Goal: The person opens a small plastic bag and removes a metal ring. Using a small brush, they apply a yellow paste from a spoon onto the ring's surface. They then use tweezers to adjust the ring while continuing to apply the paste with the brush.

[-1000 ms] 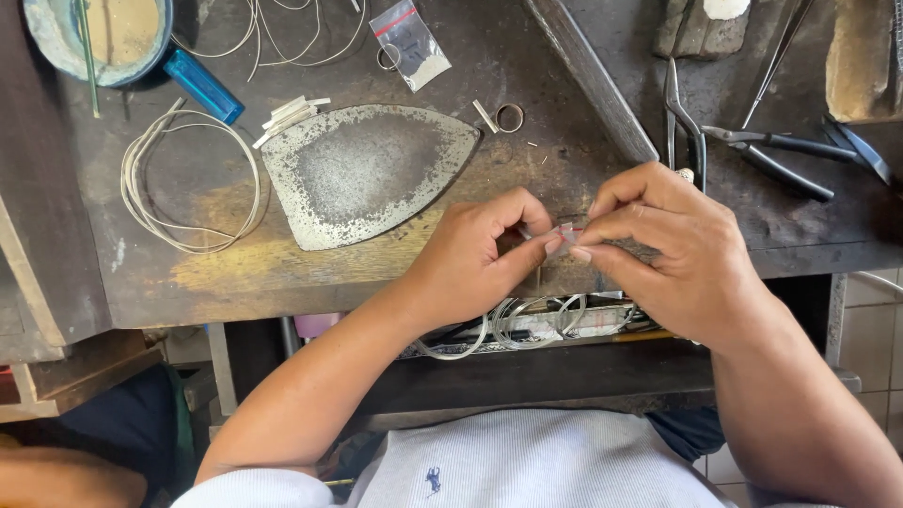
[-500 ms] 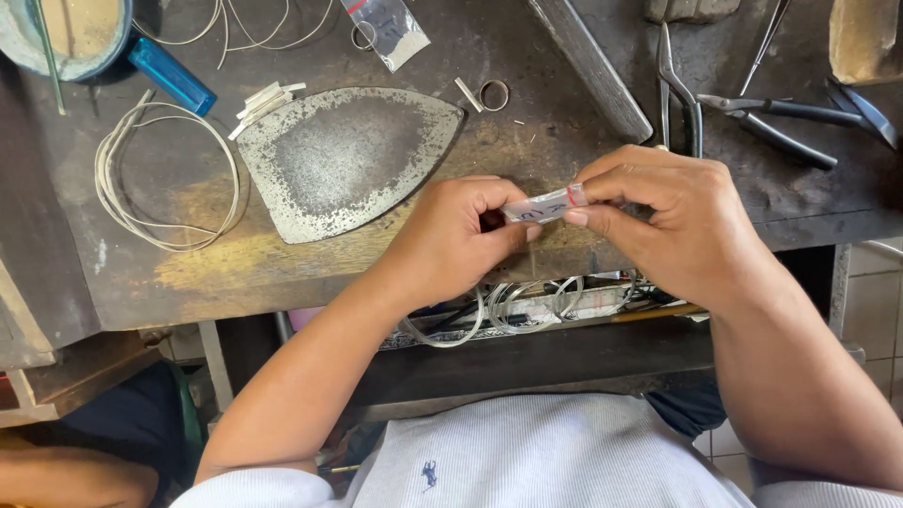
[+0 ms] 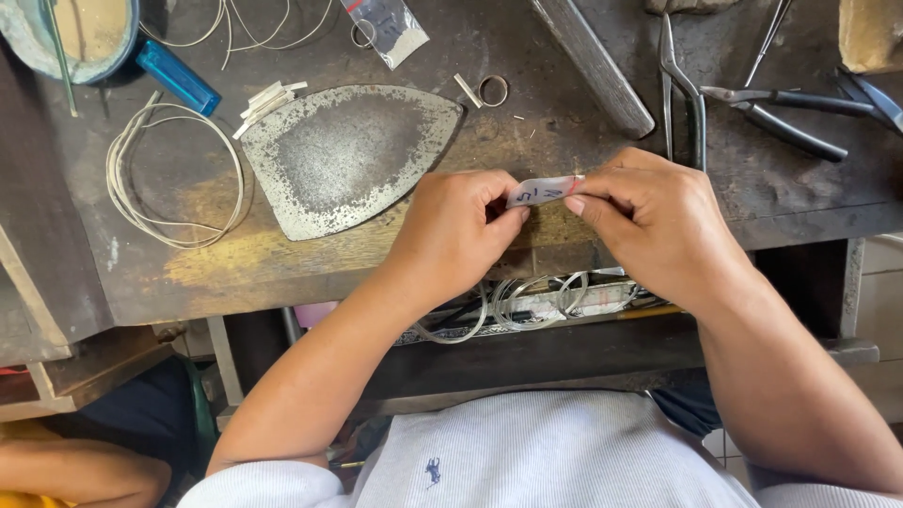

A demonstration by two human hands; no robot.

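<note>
Pinching 1 small paper tag (image 3: 541, 191) between left hand (image 3: 451, 235) (9 o'clock end) and right hand (image 3: 658, 226): likely light, flimsy, best gripped by its edges.

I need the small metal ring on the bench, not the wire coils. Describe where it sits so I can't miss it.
Start at the flat iron-shaped metal plate on the dark workbench. Just past its pointed tip, above the left hand, lies the ring beside a short metal strip. Unlike the loose white wire coil far left, it is one small, thick, closed band.
</note>
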